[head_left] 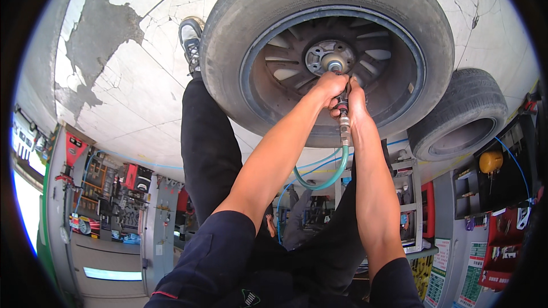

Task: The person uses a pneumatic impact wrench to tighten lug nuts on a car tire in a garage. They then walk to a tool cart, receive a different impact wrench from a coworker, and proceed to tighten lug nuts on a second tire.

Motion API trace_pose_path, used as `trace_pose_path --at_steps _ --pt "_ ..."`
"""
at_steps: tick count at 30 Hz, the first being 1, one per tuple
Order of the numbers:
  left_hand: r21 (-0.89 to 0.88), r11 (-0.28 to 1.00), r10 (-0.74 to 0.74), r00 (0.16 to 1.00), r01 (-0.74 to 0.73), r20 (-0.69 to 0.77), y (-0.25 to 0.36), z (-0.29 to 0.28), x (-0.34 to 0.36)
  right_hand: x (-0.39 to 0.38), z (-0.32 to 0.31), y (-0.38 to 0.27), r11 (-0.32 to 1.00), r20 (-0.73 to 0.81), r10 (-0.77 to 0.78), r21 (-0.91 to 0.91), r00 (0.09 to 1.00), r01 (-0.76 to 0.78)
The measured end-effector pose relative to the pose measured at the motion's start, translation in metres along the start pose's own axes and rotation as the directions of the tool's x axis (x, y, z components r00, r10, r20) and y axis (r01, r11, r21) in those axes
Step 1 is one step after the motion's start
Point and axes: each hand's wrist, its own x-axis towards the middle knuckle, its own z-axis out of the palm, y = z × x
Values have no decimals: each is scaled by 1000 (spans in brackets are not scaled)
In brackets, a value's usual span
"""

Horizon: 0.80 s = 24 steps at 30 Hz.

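Observation:
A large car wheel with a worn black tyre (228, 63) lies in front of me, the hollow inner side of its rim (260, 91) facing me. Both my hands grip a slim air-powered hand tool (343, 104) by its body. My left hand (331, 88) is wrapped round it near the front, and my right hand (357, 98) closes on it from the right. At its tip a small round head (334, 61) meets the middle of the hub (313, 57); whether it spins I cannot tell. A metal coupling joins the tool to a green air hose (337, 175) curving toward me.
Another tyre on a rim (462, 117) stands at the right. My left shoe (192, 37) is beside the big wheel on the cracked pale floor (148, 85). Blue air lines (137, 161) trail across the floor. Tool racks (120, 194) and a shelf cart (408, 199) are behind.

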Motion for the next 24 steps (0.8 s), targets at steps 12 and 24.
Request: trace_pose_path --at_steps 12,24 --pt "10 999 41 999 -41 17 15 4 -8 -11 6 -9 999 -60 -47 4 997 47" --pt "8 999 41 998 -41 -40 8 15 2 -8 -5 -7 995 -35 -102 -6 994 102"
